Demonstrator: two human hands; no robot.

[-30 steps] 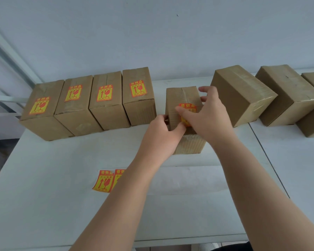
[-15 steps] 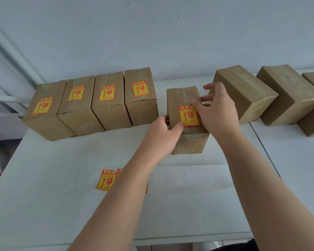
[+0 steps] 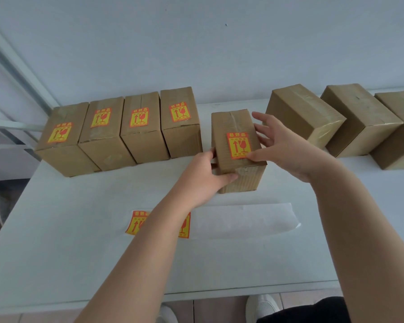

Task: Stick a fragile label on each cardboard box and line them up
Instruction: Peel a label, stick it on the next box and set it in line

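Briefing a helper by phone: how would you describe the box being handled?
On the white table, four labelled brown cardboard boxes line the back left and unlabelled cardboard boxes the back right. In the gap between them, nearer the person, stands a lone brown cardboard box with a yellow-and-red fragile label on top. Only it is touched by the left hand and right hand.

Left hand (image 3: 205, 173) curled in a grip, right hand (image 3: 287, 148) splayed, palm down

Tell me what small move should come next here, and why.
Probably slide the held box left and back against the fourth box of the row: its label is on, the left hand grips it, the right hand touches its top, and a gap separates them.
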